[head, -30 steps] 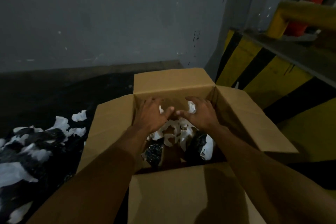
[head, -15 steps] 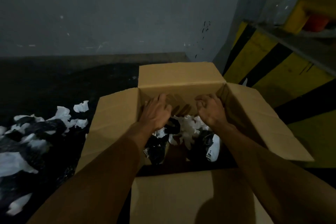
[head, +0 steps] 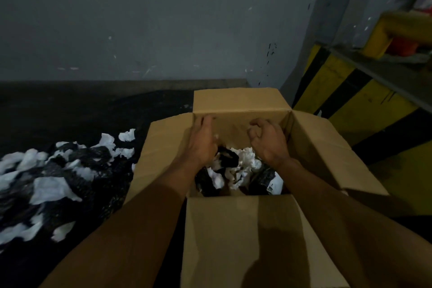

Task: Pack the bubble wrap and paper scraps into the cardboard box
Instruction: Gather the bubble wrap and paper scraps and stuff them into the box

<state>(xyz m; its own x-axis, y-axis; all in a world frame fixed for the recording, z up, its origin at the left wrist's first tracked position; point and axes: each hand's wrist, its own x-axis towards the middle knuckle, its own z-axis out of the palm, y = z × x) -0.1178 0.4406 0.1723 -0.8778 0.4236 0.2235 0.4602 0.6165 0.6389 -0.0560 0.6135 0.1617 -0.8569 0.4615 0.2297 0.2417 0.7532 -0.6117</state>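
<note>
The open cardboard box stands on the dark floor with all its flaps spread outward. Inside it lie crumpled white paper scraps mixed with dark bubble wrap. My left hand hovers over the box's left inner side, fingers stretched and apart, holding nothing. Over the right inner side, my right hand has its fingers curled in with nothing visible in them. Both hands are just above the contents. More white scraps and dark wrap lie in a heap on the floor left of the box.
A grey wall rises right behind the box. A yellow-and-black striped barrier runs close along the box's right side, with a yellow rail and a red object above it.
Both hands were pressed together on the scraps in the box; they have since lifted and moved apart toward the box's side walls. The view has tilted slightly.
</note>
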